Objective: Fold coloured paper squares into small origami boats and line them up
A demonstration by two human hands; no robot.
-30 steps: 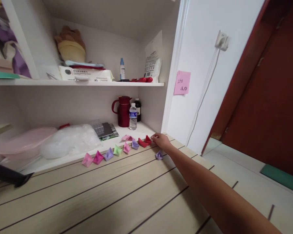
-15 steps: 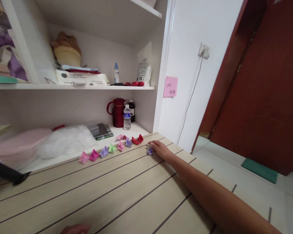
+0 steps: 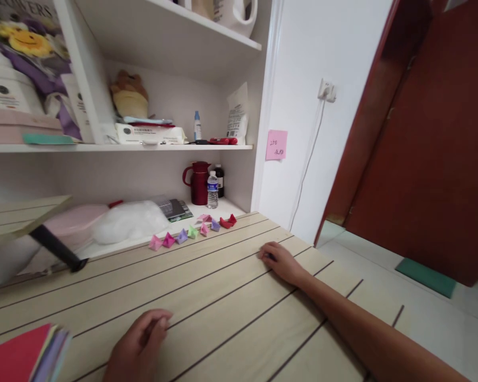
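Note:
My right hand [image 3: 279,261] rests on the slatted wooden table with its fingers curled closed. A small purple spot shows between the fingers; it looks like the purple folded paper boat, which the hand mostly hides. My left hand [image 3: 140,339] is at the near edge of view, loosely curved, thumb and forefinger a little apart, nothing in it. Along the far table edge stands a row of folded paper boats: light pink [image 3: 155,242], magenta [image 3: 169,240], purple [image 3: 182,236], green [image 3: 192,232], pink [image 3: 204,229], another purple [image 3: 215,225] and red [image 3: 225,223].
A stack of coloured paper [image 3: 19,355] lies at the near left. Behind the table, the shelf holds a red jug [image 3: 199,183], a water bottle [image 3: 212,190] and a clear plastic bag [image 3: 129,223]. A black folding leg [image 3: 59,249] stands at the left.
My right hand has drawn back toward me, and the purple boat that lay beneath it has left its spot. My left hand has come further into view. The camera has turned left.

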